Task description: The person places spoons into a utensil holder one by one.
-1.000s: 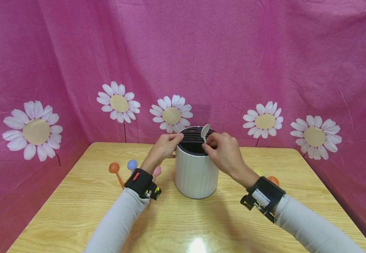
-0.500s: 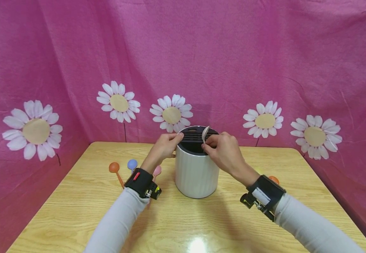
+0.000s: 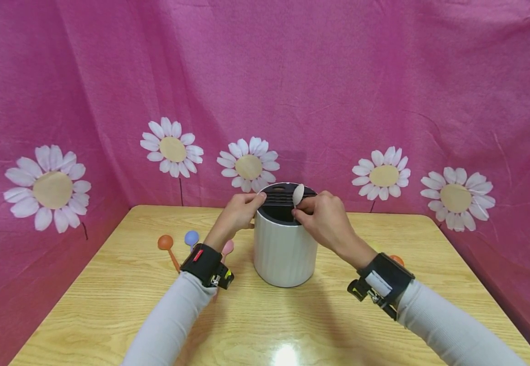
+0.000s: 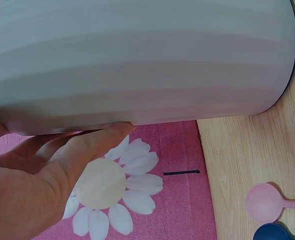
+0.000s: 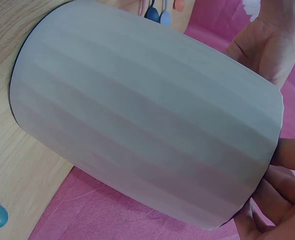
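Near the table's middle stands a white ribbed utensil holder (image 3: 285, 254) with a black slotted insert (image 3: 278, 197) in its top. My left hand (image 3: 236, 211) holds its left side, thumb at the rim and fingers against the outer wall; the left wrist view shows this hand (image 4: 42, 185) along the ribbed wall. At the front right of the opening, my right hand (image 3: 329, 218) pinches a white spoon (image 3: 298, 194) by its handle, bowl up. The lower handle is hidden by fingers and rim. In the right wrist view, fingers of the right hand (image 5: 282, 200) lie over the rim.
Left of the holder lie an orange spoon (image 3: 165, 242), a blue spoon (image 3: 191, 237), a pink spoon (image 3: 227, 247) and a dark blue one (image 4: 271, 232). To the right, an orange piece (image 3: 397, 260) shows behind the wrist. A pink flowered curtain (image 3: 319, 101) hangs behind the table.
The white spoon has turned in my right fingers, from facing to edge-on and back to broadside, and sits slightly lower. My left hand and the holder stay in place.
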`<state>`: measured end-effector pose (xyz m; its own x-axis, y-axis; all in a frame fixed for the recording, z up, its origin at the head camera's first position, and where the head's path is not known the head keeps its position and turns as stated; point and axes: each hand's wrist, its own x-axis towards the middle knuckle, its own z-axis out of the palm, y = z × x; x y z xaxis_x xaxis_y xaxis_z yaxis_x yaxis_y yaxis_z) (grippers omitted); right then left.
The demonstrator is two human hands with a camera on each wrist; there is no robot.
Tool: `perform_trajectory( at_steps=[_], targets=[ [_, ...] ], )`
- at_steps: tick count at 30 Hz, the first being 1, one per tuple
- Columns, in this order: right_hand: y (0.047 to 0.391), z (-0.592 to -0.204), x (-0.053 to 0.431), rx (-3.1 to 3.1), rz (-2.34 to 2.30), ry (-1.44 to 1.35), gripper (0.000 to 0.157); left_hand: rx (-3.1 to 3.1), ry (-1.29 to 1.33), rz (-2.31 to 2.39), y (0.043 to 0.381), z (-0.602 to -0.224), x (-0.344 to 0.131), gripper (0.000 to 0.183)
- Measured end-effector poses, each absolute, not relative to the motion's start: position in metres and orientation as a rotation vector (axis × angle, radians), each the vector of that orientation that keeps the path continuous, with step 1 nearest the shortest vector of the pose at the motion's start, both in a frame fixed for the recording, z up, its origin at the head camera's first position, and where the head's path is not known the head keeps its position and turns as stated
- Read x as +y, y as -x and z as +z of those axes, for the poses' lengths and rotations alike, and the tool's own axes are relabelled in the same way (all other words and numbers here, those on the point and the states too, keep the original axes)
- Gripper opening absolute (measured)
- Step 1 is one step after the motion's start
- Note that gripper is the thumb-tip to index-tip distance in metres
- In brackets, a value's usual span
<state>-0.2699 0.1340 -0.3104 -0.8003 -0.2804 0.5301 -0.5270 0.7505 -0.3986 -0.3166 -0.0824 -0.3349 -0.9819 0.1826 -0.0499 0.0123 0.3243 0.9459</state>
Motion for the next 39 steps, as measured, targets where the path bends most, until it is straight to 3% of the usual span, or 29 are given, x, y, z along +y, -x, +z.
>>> perform_trajectory(
  at_steps=[27,39],
  targets=[
    [0.270,-0.308,0.135,-2.518,0.723,-0.644,0.011,2.433,-0.148,1.729,0.317,-0.335,-0.082,0.048],
    [0.269,-0.307,0.145,-2.410,0.863,-0.514,0.013,2.422,-0.154,1.737,0.316,-0.334,-0.082,0.050]
  ],
)
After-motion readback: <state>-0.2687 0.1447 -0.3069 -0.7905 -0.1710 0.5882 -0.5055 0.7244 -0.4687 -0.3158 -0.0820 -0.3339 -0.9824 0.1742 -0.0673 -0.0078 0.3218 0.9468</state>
